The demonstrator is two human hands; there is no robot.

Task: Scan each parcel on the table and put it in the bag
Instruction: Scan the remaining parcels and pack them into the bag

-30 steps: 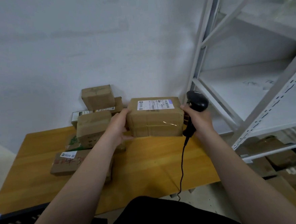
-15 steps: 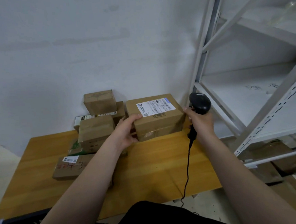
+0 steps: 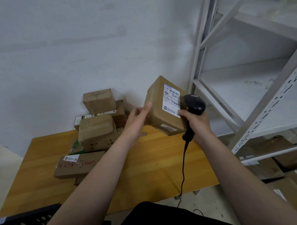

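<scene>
Parcel [image 3: 157,111] is being held tilted over the wooden table's [image 3: 148,165] far side, its lower corner possibly touching the top. Left hand [image 3: 137,120] is clasping its left side. Right hand [image 3: 196,122] is gripping the corded barcode scanner [image 3: 195,103], whose head is sitting just beside the shipping label [image 3: 172,100]. Stacked boxes [image 3: 98,130] are sitting at left.

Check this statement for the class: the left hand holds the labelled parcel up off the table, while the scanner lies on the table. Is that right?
Not quite. The scanner does not lie on the table; the right hand grips it, next to the label. The head view shows this. The rest stands: the left hand holds the labelled parcel up off the table.
</scene>
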